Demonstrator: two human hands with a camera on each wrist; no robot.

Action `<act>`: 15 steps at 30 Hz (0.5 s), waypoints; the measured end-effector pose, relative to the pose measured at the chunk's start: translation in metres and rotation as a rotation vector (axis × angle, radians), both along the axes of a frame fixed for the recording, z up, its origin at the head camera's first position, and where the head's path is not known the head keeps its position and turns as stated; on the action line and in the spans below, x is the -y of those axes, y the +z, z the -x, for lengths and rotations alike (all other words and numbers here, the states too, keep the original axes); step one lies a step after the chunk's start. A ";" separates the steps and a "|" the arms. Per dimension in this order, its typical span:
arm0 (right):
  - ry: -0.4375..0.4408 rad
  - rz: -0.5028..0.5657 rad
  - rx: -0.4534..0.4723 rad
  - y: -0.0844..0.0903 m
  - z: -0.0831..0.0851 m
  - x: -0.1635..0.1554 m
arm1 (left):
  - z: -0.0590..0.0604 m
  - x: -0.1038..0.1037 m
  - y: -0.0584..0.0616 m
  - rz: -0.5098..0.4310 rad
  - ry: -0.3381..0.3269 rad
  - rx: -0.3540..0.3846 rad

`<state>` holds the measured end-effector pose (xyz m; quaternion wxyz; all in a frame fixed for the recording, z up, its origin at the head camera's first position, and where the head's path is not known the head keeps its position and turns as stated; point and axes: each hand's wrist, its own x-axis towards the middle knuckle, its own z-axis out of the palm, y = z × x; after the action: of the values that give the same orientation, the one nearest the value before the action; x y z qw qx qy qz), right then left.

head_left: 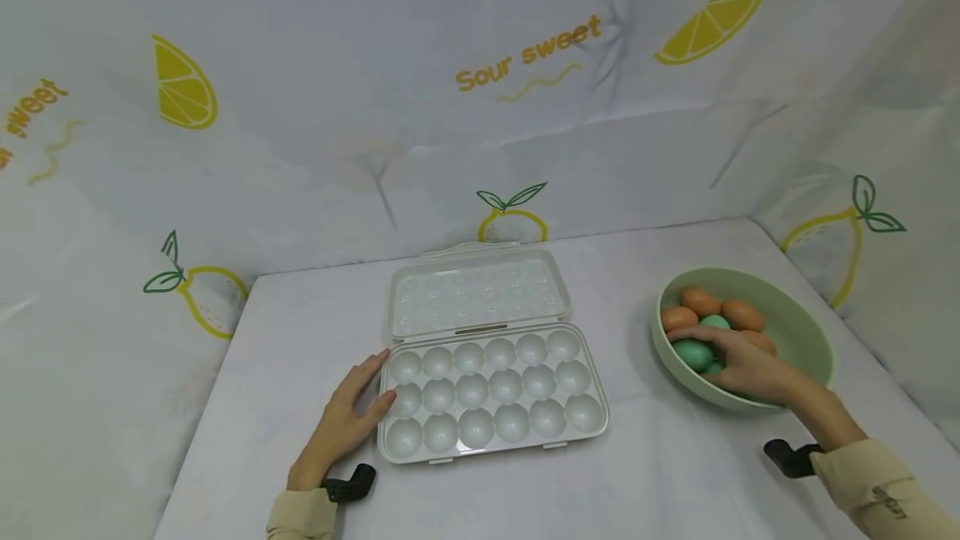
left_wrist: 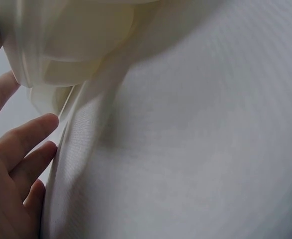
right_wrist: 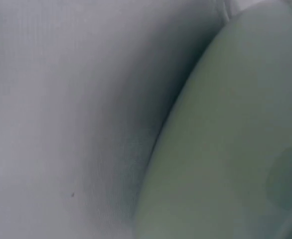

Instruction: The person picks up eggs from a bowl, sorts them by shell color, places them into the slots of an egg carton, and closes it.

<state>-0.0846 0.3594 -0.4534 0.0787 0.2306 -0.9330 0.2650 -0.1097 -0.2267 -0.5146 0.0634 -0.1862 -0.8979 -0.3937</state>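
1. Green egg, smooth and oval, lies at the near-left of the pale green round bowl, which stands on the right part of the table. Around it in the bowl: several orange-brown eggs and at least one more green one.
2. Right hand reaches over the bowl's near rim, fingers curled onto the green egg, apparently grasping it; the egg is not lifted clear. The right wrist view shows only the bowl's blurred outer wall against the cloth.
3. White translucent plastic egg tray sits centre-table, well apart from the bowl, its hinged lid lying open behind. Every cup visible is empty.
4. Left hand rests flat on the table, fingers straight and relaxed, fingertips touching the tray's left edge; the left wrist view confirms the tray's corner just beside the fingers. Nothing grasped.
5. Progress, as judged: no egg is in the tray yet, all lie in the bowl.
6. Surface: table under a white cloth. Backdrop: white sheeting printed with lemons and "Sour sweet", closing in three sides.
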 end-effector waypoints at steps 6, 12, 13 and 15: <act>0.016 0.006 -0.083 -0.005 0.005 0.002 | 0.001 0.000 -0.001 0.003 0.001 -0.036; 0.037 0.046 -0.078 -0.007 0.009 0.004 | 0.002 0.000 -0.002 -0.005 0.003 -0.022; 0.031 0.053 -0.074 -0.007 0.009 0.004 | 0.002 0.000 -0.002 -0.007 0.004 -0.016; 0.018 0.076 -0.063 -0.006 0.008 0.004 | 0.001 0.000 -0.003 -0.010 0.006 -0.007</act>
<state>-0.0928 0.3550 -0.4599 0.1143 0.2443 -0.9171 0.2934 -0.1109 -0.2267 -0.5172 0.0687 -0.1844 -0.8964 -0.3973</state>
